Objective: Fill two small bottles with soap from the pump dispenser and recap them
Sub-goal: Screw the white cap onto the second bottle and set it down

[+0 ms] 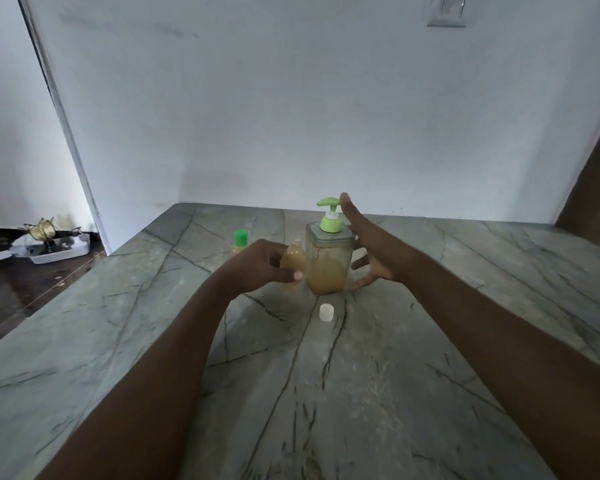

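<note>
A clear pump dispenser (328,263) with a green pump head stands mid-counter, about half full of amber soap. My left hand (257,266) grips a small uncapped bottle (292,259) of amber soap, held just left of the dispenser under the spout side. My right hand (371,252) is open beside the dispenser's right side, index finger raised next to the pump head, lower fingers near the base. A second small bottle (239,241) with a green cap stands behind my left hand. A white cap (326,312) lies on the counter in front of the dispenser.
The grey-green marble counter (326,393) runs to a white wall at the back. Its left edge drops to a dark floor, where a white tray (52,249) with a gold ornament sits. A brown panel borders the far right.
</note>
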